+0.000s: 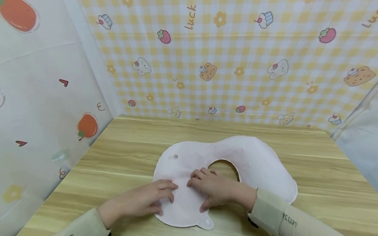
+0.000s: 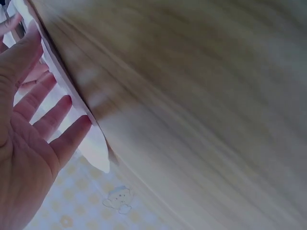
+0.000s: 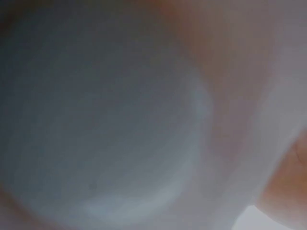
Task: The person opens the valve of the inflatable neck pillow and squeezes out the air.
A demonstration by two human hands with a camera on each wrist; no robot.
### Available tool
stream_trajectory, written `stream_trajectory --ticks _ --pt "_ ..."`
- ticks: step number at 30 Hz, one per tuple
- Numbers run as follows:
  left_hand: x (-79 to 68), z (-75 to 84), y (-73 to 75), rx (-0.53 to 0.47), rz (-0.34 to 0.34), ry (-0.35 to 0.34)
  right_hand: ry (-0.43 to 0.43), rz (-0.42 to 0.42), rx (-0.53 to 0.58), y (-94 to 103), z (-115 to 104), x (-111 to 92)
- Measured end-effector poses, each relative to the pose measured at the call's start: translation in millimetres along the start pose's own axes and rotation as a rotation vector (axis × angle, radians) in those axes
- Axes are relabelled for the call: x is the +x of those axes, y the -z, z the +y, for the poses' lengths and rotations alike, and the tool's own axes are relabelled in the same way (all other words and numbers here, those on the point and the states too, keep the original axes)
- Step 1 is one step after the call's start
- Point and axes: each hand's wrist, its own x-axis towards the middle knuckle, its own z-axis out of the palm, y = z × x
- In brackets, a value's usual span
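Observation:
A pale pink U-shaped neck pillow [image 1: 265,167], rather flat, lies on the wooden table in the head view. My left hand [image 1: 141,198] rests its spread, slightly bent fingers on the outer edge of the pillow's left lobe. In the left wrist view, that hand [image 2: 31,139] has its fingers apart along the pale fabric edge [image 2: 96,151]. Across the same lobe, beside the inner curve, my right hand [image 1: 217,188] touches the top with loosely bent fingers. A small tab [image 1: 205,223] sticks out at the near end. The right wrist view is too blurred and close to show the fingers.
Wood-grain table [image 1: 124,147] surrounds the pillow. A yellow checked cloth [image 1: 189,91] with cartoon prints stands along the back edge, and a white printed sheet [image 1: 44,98] borders the left side.

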Motion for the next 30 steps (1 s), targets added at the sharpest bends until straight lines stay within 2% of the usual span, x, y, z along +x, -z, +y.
stream_trajectory --ticks 10,17,21,25,30 --pt "-6.0 -4.8 3.2 0.025 0.005 0.081 -0.016 -0.006 -0.033 -0.5 3.7 2.2" --pt "5.8 1.7 3.7 0.095 -0.04 0.063 -0.003 -0.006 -0.05 -1.7 6.4 6.2" --pt "12.3 2.4 4.2 0.082 -0.051 0.058 -0.018 -0.018 -0.036 -1.1 7.9 7.4" --pt "11.7 -2.2 5.2 0.046 -0.051 0.064 -0.059 -0.057 -0.02 -0.8 9.7 8.7" --pt "5.7 -10.8 4.0 -0.025 -0.068 0.147 -0.096 -0.094 -0.025 0.8 12.0 9.9"
